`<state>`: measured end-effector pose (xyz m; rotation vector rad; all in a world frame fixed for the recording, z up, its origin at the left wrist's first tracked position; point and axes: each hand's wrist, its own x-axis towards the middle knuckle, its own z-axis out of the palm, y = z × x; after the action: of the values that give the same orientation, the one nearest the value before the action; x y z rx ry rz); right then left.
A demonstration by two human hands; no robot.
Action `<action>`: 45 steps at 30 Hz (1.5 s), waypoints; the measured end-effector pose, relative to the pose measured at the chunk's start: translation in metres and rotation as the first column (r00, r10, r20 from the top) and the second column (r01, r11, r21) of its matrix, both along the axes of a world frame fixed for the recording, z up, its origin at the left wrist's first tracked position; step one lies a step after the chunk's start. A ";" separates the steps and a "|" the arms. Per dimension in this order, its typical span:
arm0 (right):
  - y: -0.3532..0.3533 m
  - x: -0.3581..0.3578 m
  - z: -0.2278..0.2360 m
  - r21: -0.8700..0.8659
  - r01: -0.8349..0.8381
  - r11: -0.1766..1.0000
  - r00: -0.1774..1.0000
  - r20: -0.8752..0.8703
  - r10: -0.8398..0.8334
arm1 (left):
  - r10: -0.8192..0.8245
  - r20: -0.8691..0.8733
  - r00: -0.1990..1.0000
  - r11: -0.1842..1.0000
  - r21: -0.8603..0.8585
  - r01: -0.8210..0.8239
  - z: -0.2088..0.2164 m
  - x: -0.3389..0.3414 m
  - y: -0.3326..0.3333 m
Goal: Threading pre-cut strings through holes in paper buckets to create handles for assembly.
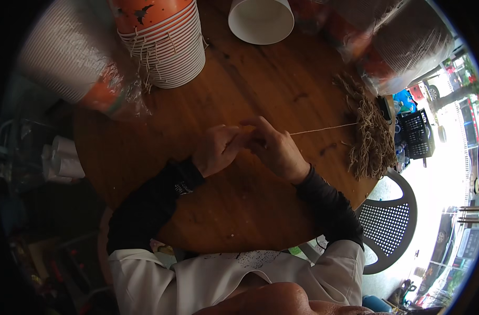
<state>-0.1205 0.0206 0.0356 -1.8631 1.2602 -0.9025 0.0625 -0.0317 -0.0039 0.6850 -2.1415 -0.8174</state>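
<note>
Over the middle of the wooden table, my two hands meet at the fingertips. My right hand [279, 149] is closed on a thin tan string [323, 129], which stretches to the right toward a heap of frayed tan strings [373, 136]. My left hand [216, 150] is also closed, its fingers pinched against those of my right; what lies between them is too small and covered to make out. Beyond my hands stands a tall stack of orange and white paper buckets [171, 52], with short tan string loops hanging from their rims. A single white bucket [261, 21] lies farther back.
Plastic-wrapped bucket stacks stand at the far left [66, 58] and far right [402, 52]. A grey chair [389, 223] is beside the round table [218, 220] at right, with a black crate [417, 134] behind. White rolled or cup-like items [66, 157] sit off the left edge.
</note>
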 end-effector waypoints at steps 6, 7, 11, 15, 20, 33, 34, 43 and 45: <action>-0.003 -0.005 -0.002 0.056 -0.027 0.998 0.997 0.068 0.023 | 0.033 -0.121 0.992 0.971 0.241 -0.002 -0.004 -0.005 0.002; -0.004 -0.007 -0.004 0.056 -0.025 0.998 0.997 0.069 0.021 | 0.031 -0.120 0.992 0.970 0.241 -0.001 -0.004 -0.004 0.000; -0.006 -0.013 -0.013 0.021 0.073 0.997 0.997 0.005 -0.073 | 0.015 -0.045 0.999 0.976 0.218 -0.005 -0.005 0.000 -0.006; -0.006 -0.012 -0.007 0.072 0.179 0.981 0.982 0.044 -0.182 | 0.059 -0.091 0.994 0.977 0.210 -0.039 -0.010 -0.001 -0.006; -0.008 -0.017 -0.015 -0.081 0.192 0.978 0.980 0.063 -0.187 | 0.074 -0.153 0.985 0.981 0.189 -0.044 -0.012 -0.009 -0.005; -0.028 -0.051 -0.030 -0.144 0.245 0.959 0.969 0.015 -0.245 | -0.048 -0.045 0.998 0.996 -0.072 0.045 -0.015 -0.045 -0.045; -0.033 -0.057 -0.036 -0.145 0.250 0.957 0.968 0.012 -0.250 | -0.053 -0.047 0.997 0.996 -0.072 0.050 -0.016 -0.052 -0.056; -0.103 -0.120 -0.071 0.049 0.707 0.706 0.626 0.422 -0.656 | 0.548 -0.386 0.742 0.670 -0.328 -0.666 0.027 -0.088 -0.258; -0.115 -0.124 -0.069 -0.037 0.750 0.661 0.624 0.373 -0.687 | 0.696 -0.167 0.699 0.695 -0.088 -0.713 0.024 -0.089 -0.268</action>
<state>-0.2448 -0.0941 -0.0335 -1.1968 1.7829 -1.7409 -0.0264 -0.2992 0.0205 1.2387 -1.5874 -0.2561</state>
